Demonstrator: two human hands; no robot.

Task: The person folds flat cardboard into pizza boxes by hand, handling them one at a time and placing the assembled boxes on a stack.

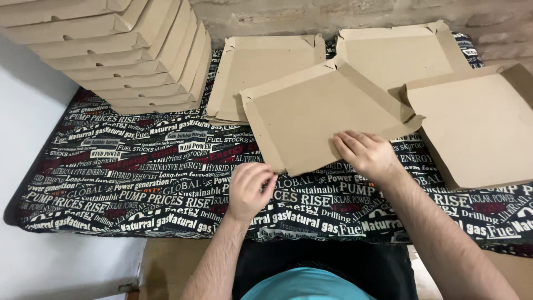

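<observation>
A flat cardboard box blank (327,114) is being pressed at its near edge by the right hand (366,153), while its near left corner is being gripped by the left hand (248,189). Left of the blank, folded boxes (119,53) are being kept stacked.

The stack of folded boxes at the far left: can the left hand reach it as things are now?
Probably yes. The left hand rests near the corner of the flat cardboard sheet, and only bare printed cloth lies between it and the stack of folded boxes. Nothing stands in the way, though the arm must stretch.
</observation>
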